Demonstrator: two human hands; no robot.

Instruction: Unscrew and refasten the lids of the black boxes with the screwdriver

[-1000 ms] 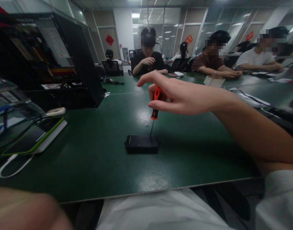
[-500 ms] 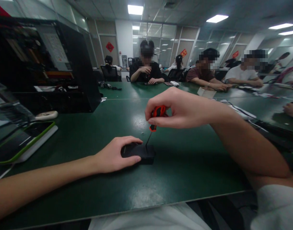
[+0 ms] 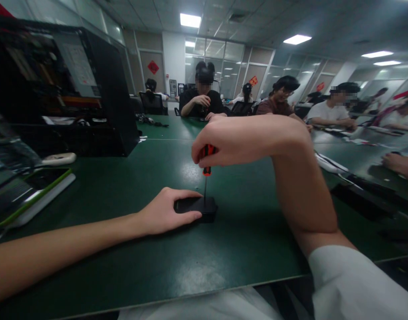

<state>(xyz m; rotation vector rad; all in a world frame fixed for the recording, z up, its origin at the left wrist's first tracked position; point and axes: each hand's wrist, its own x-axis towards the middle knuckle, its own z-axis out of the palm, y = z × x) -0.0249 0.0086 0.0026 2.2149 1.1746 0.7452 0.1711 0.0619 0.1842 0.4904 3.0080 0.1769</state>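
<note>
A small black box-shaped device (image 3: 208, 212) lies on the green tabletop (image 3: 150, 271). Around its left end my left hand (image 3: 168, 211) is closed, thumb on the near side and fingers on the far side. My right hand (image 3: 213, 142) grips the red and black handle of a screwdriver (image 3: 207, 170) from above. The screwdriver stands nearly upright, its thin shaft running down to the top of the device. Where the tip meets the surface is too small to make out, and no screw can be seen there.
At the left stands an open black computer case (image 3: 107, 89), with a green-edged white device (image 3: 40, 200) nearer me. Black flat items and a white cable (image 3: 350, 180) lie to the right. Across the table a person in black (image 3: 202, 100) works, with other people seated further right.
The screwdriver has gone from a slant to nearly upright. My right hand has shifted left and its forearm has swung inward. My left hand still holds the device.
</note>
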